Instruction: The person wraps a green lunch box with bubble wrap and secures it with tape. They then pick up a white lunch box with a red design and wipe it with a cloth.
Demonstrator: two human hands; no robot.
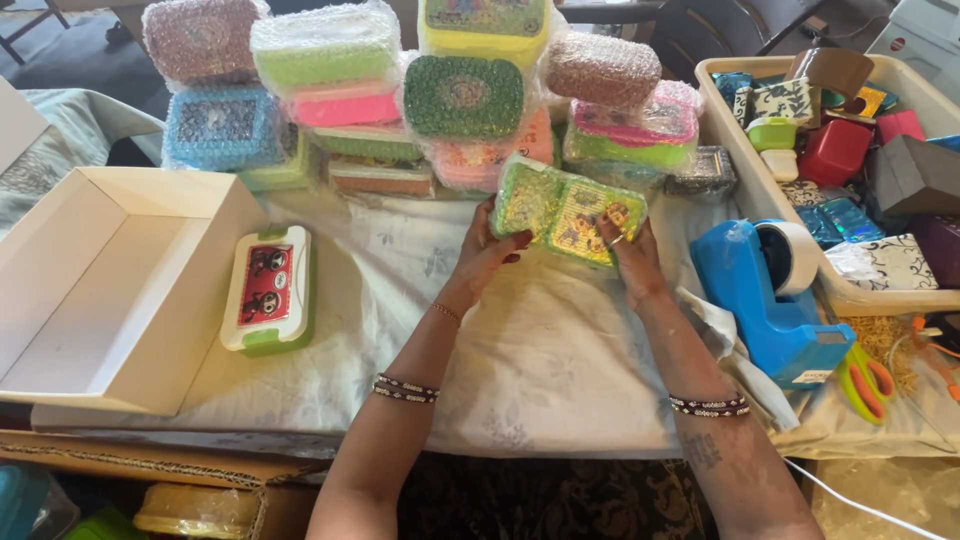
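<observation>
While both forearms reach up from the near edge of the cloth-covered table (560,370), the left hand (490,250) and right hand (630,255) close on opposite ends of one bubble-wrapped green box (565,208), each equally near it. Its long axis runs left to right, tilted slightly down toward the right. Just beyond it, touching or nearly so, rises the stack of wrapped boxes (440,95).

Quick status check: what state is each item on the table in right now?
bubble-wrapped box: held up, tilted, in both hands
left hand: gripping its left end
right hand: gripping its right end
white carton: open, empty
unwrapped lunchbox: lid shut, lying flat
tape dispenser: upright, untouched
</observation>
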